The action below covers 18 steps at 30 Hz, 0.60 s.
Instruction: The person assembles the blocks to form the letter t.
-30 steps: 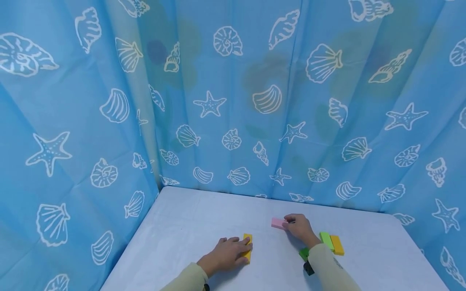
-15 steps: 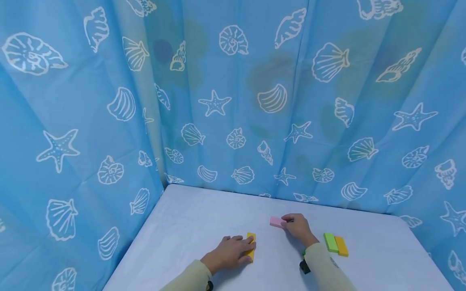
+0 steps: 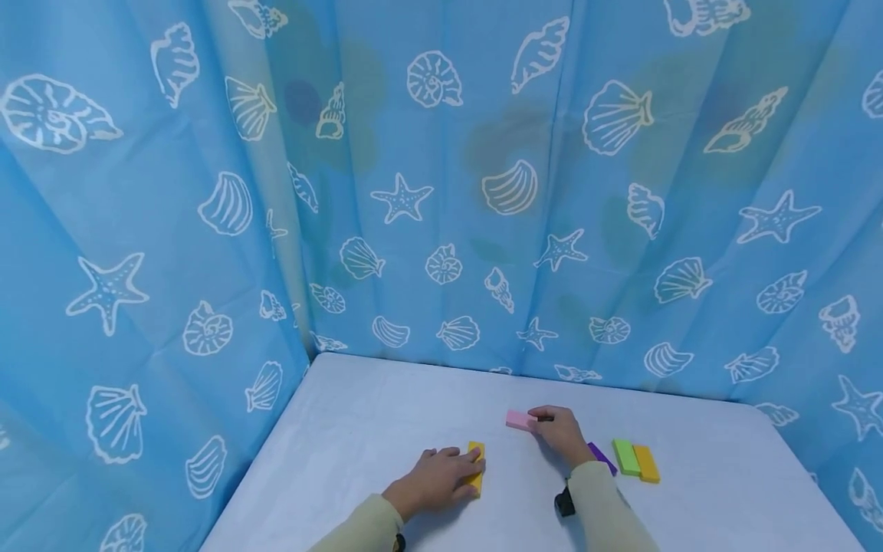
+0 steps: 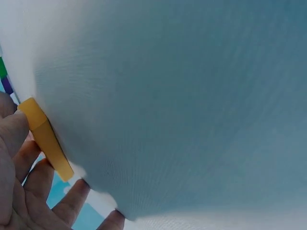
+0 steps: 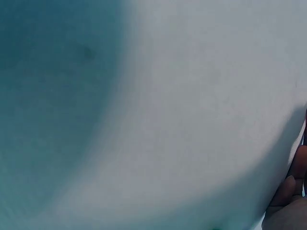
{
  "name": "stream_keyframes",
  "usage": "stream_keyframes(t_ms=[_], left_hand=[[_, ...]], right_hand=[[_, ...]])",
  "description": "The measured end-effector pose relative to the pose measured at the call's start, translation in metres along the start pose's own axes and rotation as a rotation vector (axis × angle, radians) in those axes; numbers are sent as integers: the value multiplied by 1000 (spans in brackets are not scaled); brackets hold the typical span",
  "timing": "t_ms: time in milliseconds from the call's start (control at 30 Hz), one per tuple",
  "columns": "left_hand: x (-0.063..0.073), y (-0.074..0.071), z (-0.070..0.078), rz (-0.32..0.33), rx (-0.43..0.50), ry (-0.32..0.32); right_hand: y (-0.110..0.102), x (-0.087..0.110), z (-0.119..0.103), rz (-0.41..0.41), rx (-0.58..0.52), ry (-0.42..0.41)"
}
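Observation:
Left of the table's middle, my left hand (image 3: 436, 479) lies over an upright-running yellow block (image 3: 476, 469) in the head view. Its thumb and fingers hold the block, and the left wrist view shows the thumb on one end of that yellow block (image 4: 50, 143), with other fingers spread on the table. Farther back and to the right, my right hand (image 3: 560, 433) pinches the right end of a pink block (image 3: 520, 420), whose left part sticks out from the fingers. Only part of the right hand (image 5: 290, 201) shows at the right wrist view's edge; the pink block is out of that view.
Right of the right forearm, a light green block (image 3: 626, 458) and an orange block (image 3: 646, 464) lie side by side. A purple block (image 3: 603, 458) is partly covered by the right sleeve. Blue shell-print curtains (image 3: 441, 192) rise behind the white table (image 3: 372, 399) and along its sides.
My right hand has slid the pink block a little to the left. As the forearm shifted left, the purple block came into view and the dark green one became covered. My left hand stays on the yellow block.

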<state>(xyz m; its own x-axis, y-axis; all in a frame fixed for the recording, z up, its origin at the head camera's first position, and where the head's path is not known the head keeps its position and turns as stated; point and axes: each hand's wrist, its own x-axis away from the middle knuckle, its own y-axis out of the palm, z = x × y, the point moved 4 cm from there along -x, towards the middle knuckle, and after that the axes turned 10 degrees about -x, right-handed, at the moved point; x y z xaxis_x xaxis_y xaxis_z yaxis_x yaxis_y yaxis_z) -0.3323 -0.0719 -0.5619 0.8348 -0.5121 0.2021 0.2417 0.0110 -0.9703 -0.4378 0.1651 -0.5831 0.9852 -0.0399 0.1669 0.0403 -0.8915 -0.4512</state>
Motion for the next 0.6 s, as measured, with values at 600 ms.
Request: stream_keyframes(t_ms=[600], left_hand=[[-5,3,3,10,-59,-12]], right_hand=[[2,2,-10,-2,113,-42]])
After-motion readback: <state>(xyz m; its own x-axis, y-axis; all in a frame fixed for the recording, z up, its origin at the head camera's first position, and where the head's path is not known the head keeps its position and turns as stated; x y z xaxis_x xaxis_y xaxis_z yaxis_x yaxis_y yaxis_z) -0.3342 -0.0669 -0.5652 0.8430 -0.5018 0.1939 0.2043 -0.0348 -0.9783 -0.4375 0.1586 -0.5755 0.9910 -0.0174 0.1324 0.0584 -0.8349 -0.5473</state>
